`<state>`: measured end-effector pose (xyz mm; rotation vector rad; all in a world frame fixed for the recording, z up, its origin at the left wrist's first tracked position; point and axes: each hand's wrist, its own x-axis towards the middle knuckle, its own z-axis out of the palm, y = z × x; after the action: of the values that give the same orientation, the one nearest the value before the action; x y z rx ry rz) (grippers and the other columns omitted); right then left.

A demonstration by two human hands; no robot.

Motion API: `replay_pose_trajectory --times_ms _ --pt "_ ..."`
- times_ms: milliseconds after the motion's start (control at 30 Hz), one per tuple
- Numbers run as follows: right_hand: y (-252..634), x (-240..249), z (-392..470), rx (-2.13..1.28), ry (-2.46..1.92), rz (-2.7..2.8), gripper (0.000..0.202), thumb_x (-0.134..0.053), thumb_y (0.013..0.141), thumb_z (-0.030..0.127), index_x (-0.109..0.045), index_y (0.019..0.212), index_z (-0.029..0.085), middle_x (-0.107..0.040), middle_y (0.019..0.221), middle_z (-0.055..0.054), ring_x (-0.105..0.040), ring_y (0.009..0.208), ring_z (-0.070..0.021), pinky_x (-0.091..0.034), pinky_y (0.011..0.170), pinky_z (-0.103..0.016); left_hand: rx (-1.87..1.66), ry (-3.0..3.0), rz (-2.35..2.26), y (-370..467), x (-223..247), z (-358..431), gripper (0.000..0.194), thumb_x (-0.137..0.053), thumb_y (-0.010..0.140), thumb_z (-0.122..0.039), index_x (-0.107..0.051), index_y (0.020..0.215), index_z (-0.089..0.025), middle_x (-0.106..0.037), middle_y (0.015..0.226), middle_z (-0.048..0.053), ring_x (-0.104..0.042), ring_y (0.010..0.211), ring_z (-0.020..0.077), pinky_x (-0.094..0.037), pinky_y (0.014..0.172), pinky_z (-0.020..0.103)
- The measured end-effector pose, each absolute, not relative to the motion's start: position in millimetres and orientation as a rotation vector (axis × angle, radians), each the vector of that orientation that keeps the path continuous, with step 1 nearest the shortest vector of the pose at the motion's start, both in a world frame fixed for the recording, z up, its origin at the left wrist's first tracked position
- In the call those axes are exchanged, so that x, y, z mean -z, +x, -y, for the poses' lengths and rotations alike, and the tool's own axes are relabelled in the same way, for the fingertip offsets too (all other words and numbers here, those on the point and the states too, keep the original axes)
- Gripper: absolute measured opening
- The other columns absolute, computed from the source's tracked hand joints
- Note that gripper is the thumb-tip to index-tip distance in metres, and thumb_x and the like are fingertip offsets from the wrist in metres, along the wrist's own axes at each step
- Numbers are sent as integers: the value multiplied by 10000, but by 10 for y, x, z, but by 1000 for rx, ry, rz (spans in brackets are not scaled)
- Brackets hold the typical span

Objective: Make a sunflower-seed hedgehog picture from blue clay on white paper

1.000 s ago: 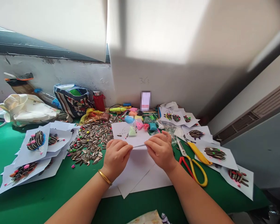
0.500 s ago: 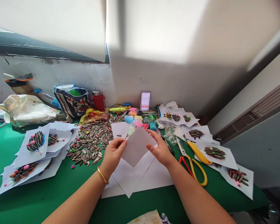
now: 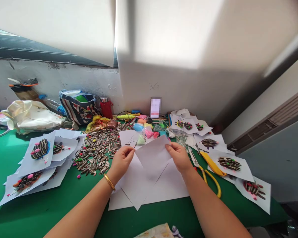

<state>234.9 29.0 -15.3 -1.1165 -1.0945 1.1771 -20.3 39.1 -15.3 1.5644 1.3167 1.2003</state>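
Note:
Between my hands a small square of white paper is held up over larger white sheets lying on the green table. My left hand, with a gold bangle at the wrist, pinches the paper's left corner. The upper right edge is gripped between thumb and fingers of my right hand. Behind the paper lies a sheet with a pencil drawing, partly covered. A heap of striped sunflower seeds spreads to the left of it. Coloured clay packets sit just beyond the paper.
Finished seed-and-clay pictures lie in a pile at left and in a row at right. Yellow-handled scissors and a yellow cutter rest by my right forearm. Bags and a red flask stand along the wall.
My right hand has closed on the paper's right side, where its fingers were spread before. The paper has turned, so its top edge now slants up to the right.

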Motion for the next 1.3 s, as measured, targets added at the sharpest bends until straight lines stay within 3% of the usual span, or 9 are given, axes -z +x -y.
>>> replay_pose_trajectory --times_ms 167,300,433,533,700,900,1067,1233,1300 --pt "2217 217 -293 -1185 -1037 958 327 -706 773 500 -697 904 200 -695 771 -12 -621 687 -187 -501 662 -306 -1262 1221 -1088 -151 159 -338 298 -670 795 -442 -662 973 -203 -678 919 52 -610 833 188 -476 724 286" --pt "2087 234 -242 -1194 -1046 1097 361 -655 820 531 -699 957 200 -696 809 -20 -630 743 -201 -506 717 -323 -1128 1029 -855 -77 168 -266 485 -753 735 -412 -632 1148 -189 -700 1080 108 -655 930 239 -503 776 324" --pt "2148 149 -192 -1029 -1095 1595 527 -385 942 609 -679 1129 212 -703 1020 -64 -629 978 -250 -476 902 -374 -1259 804 -898 -77 190 -308 458 -805 666 -334 -647 1065 -172 -732 1015 84 -681 915 246 -515 800 343" --pt "2243 98 -175 -893 -1185 1992 620 -260 962 627 -579 1313 227 -614 1300 -99 -501 1265 -285 -358 1077 -440 -1339 696 -920 -104 207 -369 453 -800 652 -293 -639 1062 -186 -737 1013 58 -689 907 221 -525 800 325" --pt "2249 84 -88 -689 -1411 2549 581 -447 924 574 -458 1426 281 -345 1550 -81 -234 1452 -315 -142 1161 -562 -1351 619 -943 -119 245 -411 455 -769 669 -252 -619 1094 -194 -737 1020 46 -697 856 189 -544 748 294" --pt "2104 118 243 -455 -1672 2616 682 -606 842 493 -401 1456 281 -283 1574 -108 -223 1447 -353 -212 1118 -589 -1377 581 -939 -130 170 -391 403 -743 691 -211 -613 1072 -203 -735 1006 44 -699 851 172 -550 744 281" --pt "2090 112 432 -328 -1793 2376 537 -559 881 481 -521 1365 252 -473 1452 -142 -409 1324 -363 -312 1050 -559 -1360 662 -879 -140 97 -335 442 -770 668 -249 -628 1084 -201 -738 994 45 -694 851 188 -537 743 294" --pt "2247 -15 368 -663 -1498 1711 642 -497 904 535 -367 1464 250 -524 1382 -123 -521 1213 -279 -442 948 -422 -1172 912 -847 -152 89 -273 377 -784 670 -323 -699 999 -158 -745 910 64 -680 783 211 -508 708 303" --pt "2275 -47 334 -858 -1385 1547 657 -566 859 542 -417 1425 244 -602 1259 -100 -595 1062 -248 -490 828 -359 -1056 1003 -857 -150 80 -249 340 -790 669 -319 -720 952 -144 -741 886 69 -671 760 209 -498 687 292"
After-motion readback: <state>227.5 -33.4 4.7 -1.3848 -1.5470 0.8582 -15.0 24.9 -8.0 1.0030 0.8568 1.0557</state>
